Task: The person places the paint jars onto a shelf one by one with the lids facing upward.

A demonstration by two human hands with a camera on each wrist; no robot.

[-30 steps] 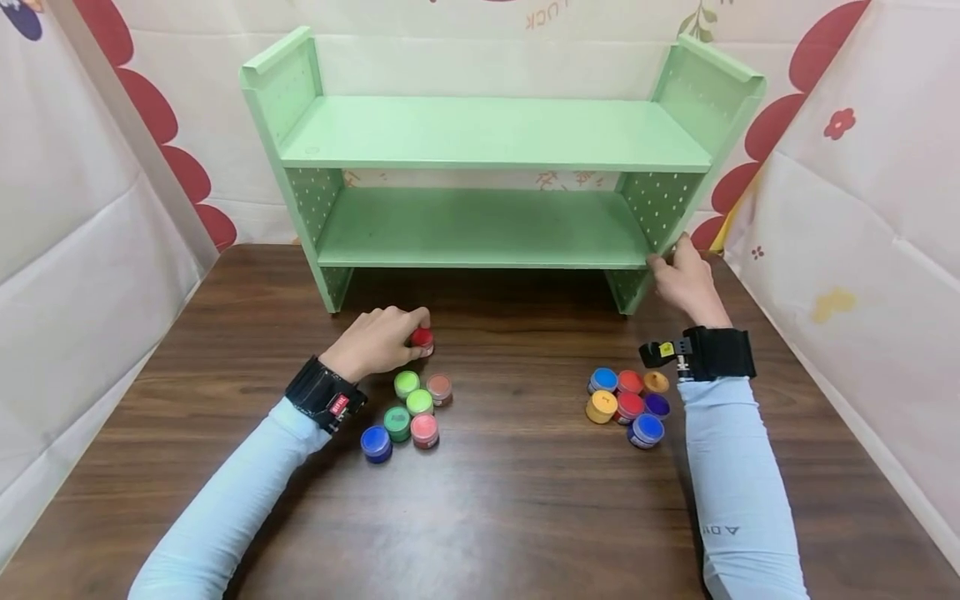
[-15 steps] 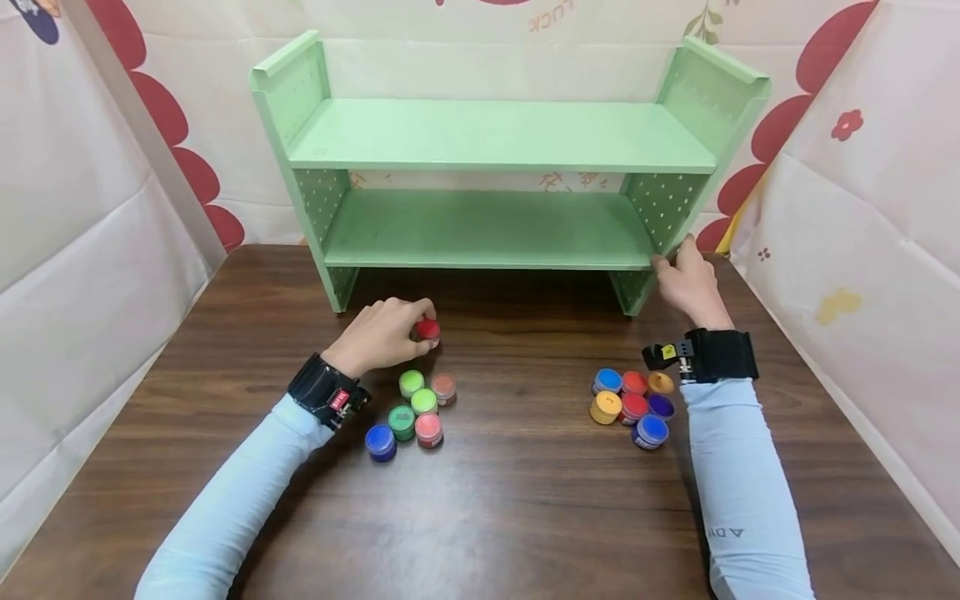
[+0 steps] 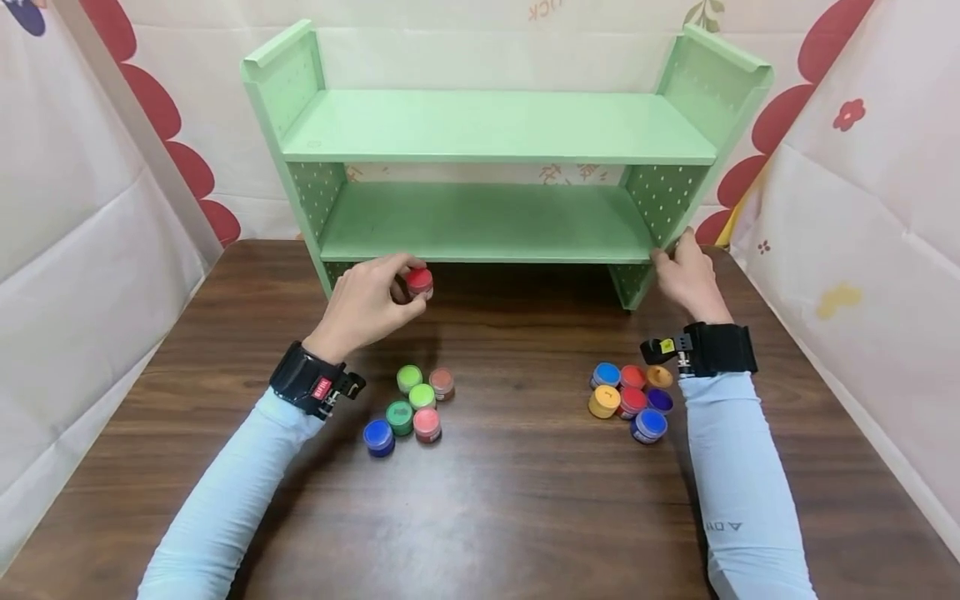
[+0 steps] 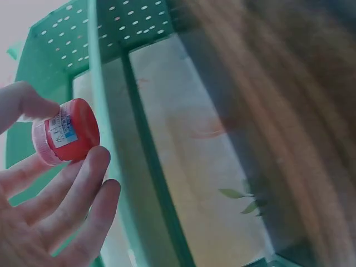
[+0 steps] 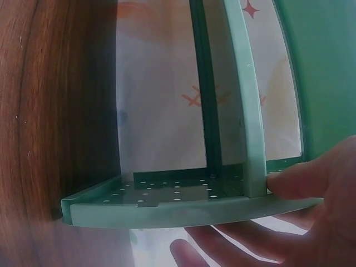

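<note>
My left hand [image 3: 367,304] pinches a small red paint jar [image 3: 419,281] between thumb and fingers, lifted off the table. In the left wrist view the jar [image 4: 64,133] lies tilted, its white and blue label showing, close to the shelf's lower board. A two-tier light green shelf [image 3: 487,125] stands at the back of the table. My right hand [image 3: 687,279] grips its right side panel [image 5: 167,214], with the thumb inside by the lower board and the fingers outside.
Several paint jars cluster at left: light green [image 3: 408,377], dark green [image 3: 400,417], brownish [image 3: 442,382], pink [image 3: 427,424] and blue [image 3: 378,437]. Another cluster at right has yellow [image 3: 604,401], blue [image 3: 648,425], red, purple and orange ones. Printed cloth [image 3: 862,208] hangs around the dark wooden table [image 3: 510,500].
My left hand has raised the red jar from the table and carried it away from me, up to the shelf's lower front edge. The right hand keeps its grip on the side panel.
</note>
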